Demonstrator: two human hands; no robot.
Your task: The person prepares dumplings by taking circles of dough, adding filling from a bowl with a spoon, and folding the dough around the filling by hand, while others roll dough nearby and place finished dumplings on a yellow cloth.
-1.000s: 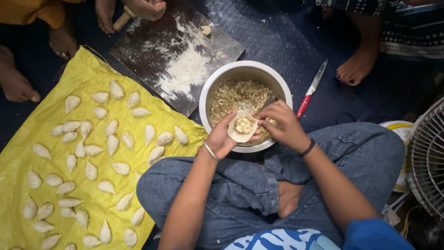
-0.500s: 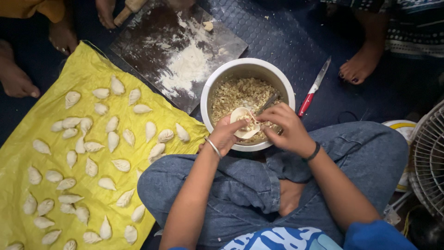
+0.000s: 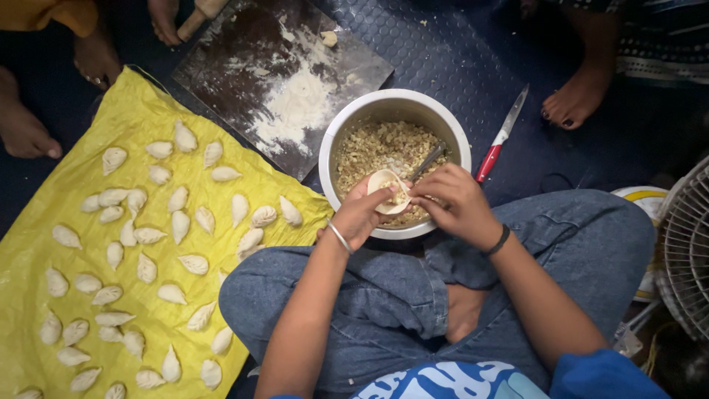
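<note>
My left hand (image 3: 360,216) cups a round dough wrapper (image 3: 386,191) with filling in it, over the near rim of a white bowl (image 3: 347,129). My right hand (image 3: 452,201) pinches the wrapper's right edge. The bowl holds crumbly brown filling (image 3: 377,148) and a metal spoon (image 3: 428,160) leans in it. I sit cross-legged in blue jeans behind the bowl.
Several folded dumplings (image 3: 177,222) lie on a yellow sheet (image 3: 44,222) at left. A dark floured board (image 3: 288,81) lies beyond the bowl, with a rolling pin (image 3: 198,16) at its far corner. A red-handled knife (image 3: 501,137) is right of the bowl. Other people's feet (image 3: 574,100) ring the area. A fan (image 3: 687,251) stands at right.
Both hands have shifted slightly down with the wrapper. My right hand has come over it and now pinches the wrapper's edge.
</note>
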